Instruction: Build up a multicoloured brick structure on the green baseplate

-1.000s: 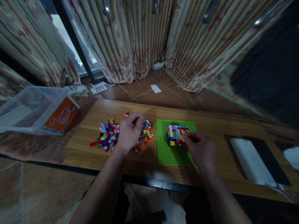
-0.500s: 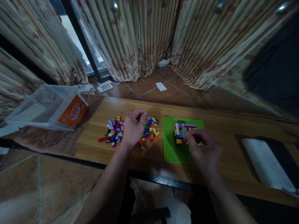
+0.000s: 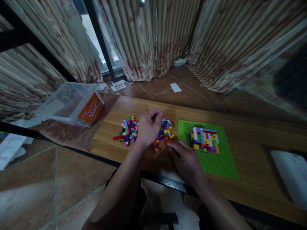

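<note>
A pile of small coloured bricks [image 3: 129,131] lies on the wooden table [image 3: 249,153]. My left hand [image 3: 149,128] rests on the middle of that pile with its fingers curled under; what they hold is hidden. My right hand [image 3: 184,157] lies flat at the pile's right edge, fingers stretched toward the bricks, holding nothing. To its right, a green baseplate [image 3: 216,161] carries a low multicoloured brick block [image 3: 204,139] that neither hand touches.
A clear plastic box [image 3: 69,103] with an orange label stands at the table's left end on a brown cloth. A white object [image 3: 291,175] lies at the far right. Curtains, a window frame and papers on tiled floor lie beyond the table.
My right hand has left the brick block on the baseplate and moved left to the edge of the loose pile. The view has swung left. My left hand has stayed on the pile.
</note>
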A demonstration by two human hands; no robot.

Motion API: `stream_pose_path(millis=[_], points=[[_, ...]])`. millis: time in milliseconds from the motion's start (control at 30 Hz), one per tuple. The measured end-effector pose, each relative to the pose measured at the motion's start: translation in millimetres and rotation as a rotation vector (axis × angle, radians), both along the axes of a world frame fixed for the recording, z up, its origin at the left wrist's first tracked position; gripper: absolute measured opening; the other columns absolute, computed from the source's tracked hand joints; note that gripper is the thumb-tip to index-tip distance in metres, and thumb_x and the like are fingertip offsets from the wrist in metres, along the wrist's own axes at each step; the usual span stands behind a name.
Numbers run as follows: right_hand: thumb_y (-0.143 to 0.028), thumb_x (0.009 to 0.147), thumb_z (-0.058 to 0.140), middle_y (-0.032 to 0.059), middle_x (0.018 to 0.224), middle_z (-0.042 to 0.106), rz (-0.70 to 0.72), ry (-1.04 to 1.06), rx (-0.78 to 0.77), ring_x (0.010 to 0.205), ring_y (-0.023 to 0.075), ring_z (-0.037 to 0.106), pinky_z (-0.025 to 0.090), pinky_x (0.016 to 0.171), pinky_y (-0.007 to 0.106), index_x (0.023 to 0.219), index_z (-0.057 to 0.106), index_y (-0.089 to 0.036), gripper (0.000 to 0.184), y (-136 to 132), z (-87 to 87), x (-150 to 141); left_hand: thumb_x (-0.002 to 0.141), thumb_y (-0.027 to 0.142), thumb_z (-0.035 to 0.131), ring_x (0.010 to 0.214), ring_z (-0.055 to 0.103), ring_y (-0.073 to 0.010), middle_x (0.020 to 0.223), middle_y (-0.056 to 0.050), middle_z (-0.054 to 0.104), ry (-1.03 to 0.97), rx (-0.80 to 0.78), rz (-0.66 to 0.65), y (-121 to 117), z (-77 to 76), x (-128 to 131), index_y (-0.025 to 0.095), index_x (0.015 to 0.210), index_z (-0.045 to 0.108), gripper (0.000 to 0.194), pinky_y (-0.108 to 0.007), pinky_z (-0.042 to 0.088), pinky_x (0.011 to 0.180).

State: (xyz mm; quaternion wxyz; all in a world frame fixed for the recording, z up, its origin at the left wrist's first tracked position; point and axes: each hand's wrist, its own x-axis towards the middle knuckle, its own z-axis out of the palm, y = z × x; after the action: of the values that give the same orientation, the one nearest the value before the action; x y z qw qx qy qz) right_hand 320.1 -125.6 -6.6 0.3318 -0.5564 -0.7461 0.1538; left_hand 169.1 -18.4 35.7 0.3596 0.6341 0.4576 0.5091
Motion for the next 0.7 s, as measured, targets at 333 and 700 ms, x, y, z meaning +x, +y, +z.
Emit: stream_pose_path(millis=[333, 700], points=[[-0.023, 0.095, 0.048, 0.0055, 0.09, 0.065, -0.101, -0.188, -0.038, 0.081, 0.0191, 0.062, 0.047, 0.069, 0.028, 0.092, 0.068, -0.022, 0.021, 15, 0.0, -18, 0.088, 0.032, 0.056, 0.067, 0.059, -0.0126, 0.072, -0.001, 0.065, 0.031, -0.037, 0.018, -1, 0.9, -1, 0.017, 0.082, 0.066, 0.02, -0.024, 0.046, 0.062], [-0.018, 0.088, 0.056, 0.0008, 0.084, 0.071, -0.09, 0.308, -0.045, 0.077, 0.0142, 0.066, 0.052, 0.071, 0.026, 0.087, 0.067, -0.023, 0.012, 2, 31.9, -1, 0.088, 0.033, 0.056, 0.066, 0.06, -0.013, 0.072, -0.001, 0.066, 0.1, -0.018, 0.016, 0, -1.2, 2, 0.017, 0.084, 0.067, 0.02, -0.024, 0.046, 0.062]])
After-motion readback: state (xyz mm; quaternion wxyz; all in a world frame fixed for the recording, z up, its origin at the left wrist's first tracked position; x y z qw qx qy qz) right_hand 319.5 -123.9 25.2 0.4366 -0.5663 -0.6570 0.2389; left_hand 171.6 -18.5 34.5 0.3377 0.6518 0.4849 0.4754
